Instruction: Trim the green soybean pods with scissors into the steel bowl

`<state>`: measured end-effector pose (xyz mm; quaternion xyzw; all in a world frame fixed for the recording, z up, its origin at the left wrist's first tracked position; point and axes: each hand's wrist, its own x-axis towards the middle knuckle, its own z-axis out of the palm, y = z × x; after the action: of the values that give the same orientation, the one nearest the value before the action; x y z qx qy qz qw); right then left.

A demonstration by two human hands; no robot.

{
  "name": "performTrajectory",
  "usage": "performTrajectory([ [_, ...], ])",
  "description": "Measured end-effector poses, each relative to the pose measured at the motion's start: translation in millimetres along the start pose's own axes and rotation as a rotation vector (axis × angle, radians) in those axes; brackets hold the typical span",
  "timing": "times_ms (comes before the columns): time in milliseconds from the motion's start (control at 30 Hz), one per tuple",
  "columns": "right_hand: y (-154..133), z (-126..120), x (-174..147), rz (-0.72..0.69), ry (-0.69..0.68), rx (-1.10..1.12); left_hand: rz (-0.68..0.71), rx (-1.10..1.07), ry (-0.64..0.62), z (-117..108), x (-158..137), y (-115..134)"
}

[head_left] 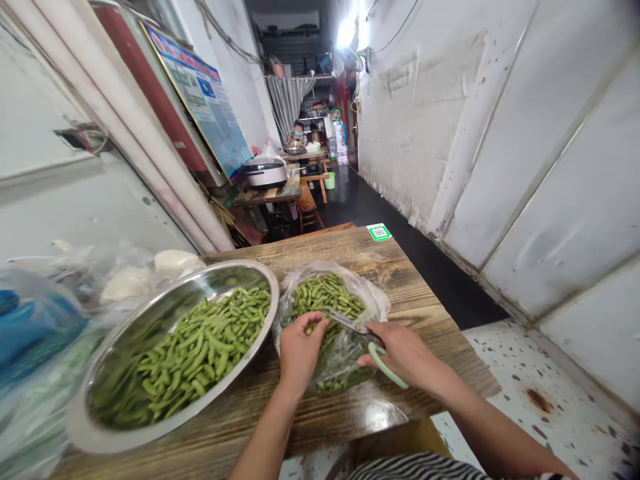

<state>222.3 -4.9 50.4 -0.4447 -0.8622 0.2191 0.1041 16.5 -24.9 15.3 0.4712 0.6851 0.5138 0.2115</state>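
My left hand (pixel 299 350) is closed in a pinch on a green soybean pod (pixel 312 327), mostly hidden by the fingers. Scissors (pixel 349 323) with pale green handles are gripped in my right hand (pixel 407 357). Their blades point left and reach the left fingertips. Both hands are over an open clear plastic bag (pixel 376 303) full of green soybean pods (pixel 330 295). To the left, a large steel bowl (pixel 274 287) holds a heap of more pods (pixel 213 350).
The bowl and bag rest on a wooden table (pixel 425 313) with a green QR-code card (pixel 379 232) at its far corner. Plastic bags (pixel 40 327) crowd the left side. Farther off, a white electric cooker (pixel 264 172) stands on another table. A wall (pixel 500 133) runs along the right.
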Motion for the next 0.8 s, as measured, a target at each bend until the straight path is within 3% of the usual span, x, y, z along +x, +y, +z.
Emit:
performTrajectory([
  [333,-5.3,4.9,1.2,-0.026,0.01,0.051,0.023,-0.093,-0.097,-4.4,-6.4,17.9],
  [567,4.5,13.5,1.4,-0.018,-0.02,0.1,-0.095,-0.106,-0.128,-4.1,-4.3,13.0],
  [667,9.2,12.0,1.9,0.026,0.012,0.104,-0.205,-0.298,-0.078,-3.0,-1.5,8.5],
  [800,6.2,3.9,-0.6,0.041,0.014,0.2,-0.389,-0.731,-0.148,-5.2,1.8,12.1],
])
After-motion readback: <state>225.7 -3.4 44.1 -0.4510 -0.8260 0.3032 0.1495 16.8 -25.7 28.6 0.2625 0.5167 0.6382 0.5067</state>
